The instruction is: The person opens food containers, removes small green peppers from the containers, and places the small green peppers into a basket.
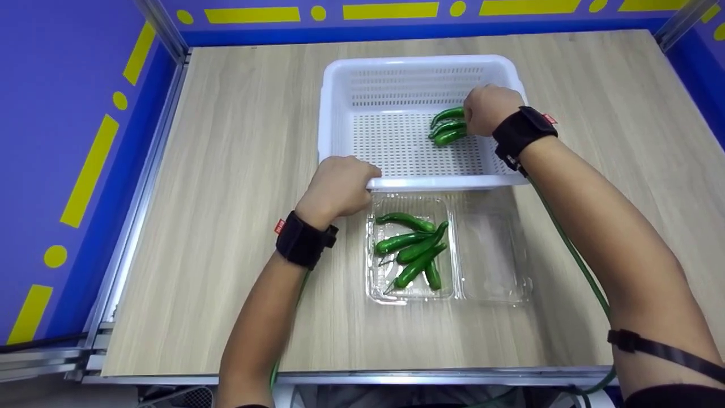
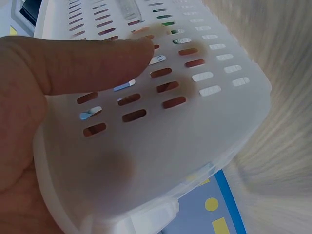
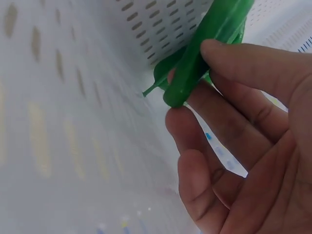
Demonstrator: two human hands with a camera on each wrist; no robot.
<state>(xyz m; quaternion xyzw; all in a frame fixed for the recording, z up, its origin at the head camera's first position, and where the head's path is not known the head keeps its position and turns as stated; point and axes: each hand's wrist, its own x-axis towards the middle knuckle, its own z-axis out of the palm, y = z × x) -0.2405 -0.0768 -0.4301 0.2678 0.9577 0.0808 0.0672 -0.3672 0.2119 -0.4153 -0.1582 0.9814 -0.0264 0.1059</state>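
My left hand (image 1: 340, 184) grips the near-left rim of a white perforated plastic basket (image 1: 447, 182). The left wrist view shows the thumb lying against the basket's slotted wall, and fingers show dimly through it. Inside the basket, at its right side, my right hand (image 1: 491, 109) pinches a green chili pepper (image 3: 195, 68) between thumb and fingers. More green chili peppers (image 1: 450, 136) lie beside it on the basket floor, partly hidden by the hand. Several other chili peppers (image 1: 403, 242) rest in a clear plastic clamshell box (image 1: 370, 272) in front of the basket.
The clamshell's transparent lid (image 1: 493, 255) lies folded out to the right of its tray. Everything stands on a wood-grain table (image 1: 243, 170) with a metal front edge. Blue panels with yellow marks (image 1: 391, 10) border the back and sides. A green cable (image 1: 572, 243) runs along the right arm.
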